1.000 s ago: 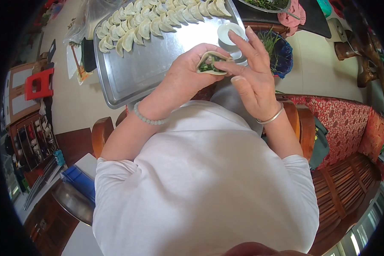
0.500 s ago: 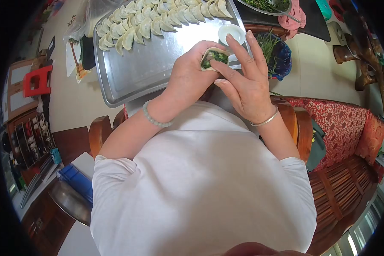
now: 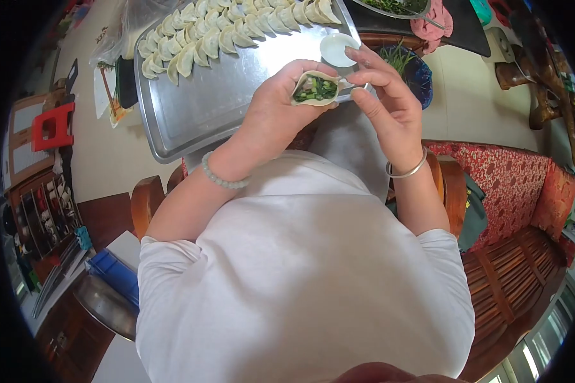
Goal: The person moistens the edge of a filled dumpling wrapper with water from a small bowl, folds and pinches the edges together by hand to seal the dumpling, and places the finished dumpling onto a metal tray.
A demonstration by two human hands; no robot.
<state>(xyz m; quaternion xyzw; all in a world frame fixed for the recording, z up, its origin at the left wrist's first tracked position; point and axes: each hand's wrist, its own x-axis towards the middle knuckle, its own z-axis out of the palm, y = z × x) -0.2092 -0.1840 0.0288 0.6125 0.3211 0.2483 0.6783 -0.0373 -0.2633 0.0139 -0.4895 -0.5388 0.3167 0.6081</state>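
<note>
A round dough wrapper (image 3: 333, 101) with green chopped filling (image 3: 315, 88) rests cupped in my left hand (image 3: 276, 102), which has a beaded bracelet on its wrist. Just right of the wrapper is my right hand (image 3: 393, 105), fingers apart and slightly curled, with nothing visible in it. A small white bowl (image 3: 338, 50) sits near its fingertips, at the tray's right edge. Rows of folded dumplings (image 3: 227, 39) lie on the upper part of the metal tray (image 3: 191, 108).
Beyond the tray at the top right are a bowl of green filling (image 3: 396, 6) and a pink cloth (image 3: 433, 27). A blue bag with green stalks (image 3: 399, 60) is right of the tray. A red patterned bench (image 3: 498, 185) stands at the right.
My right fingers have lifted off the filling and moved right and upward, away from the wrapper. My left hand has shifted slightly left, and the filling shows more fully.
</note>
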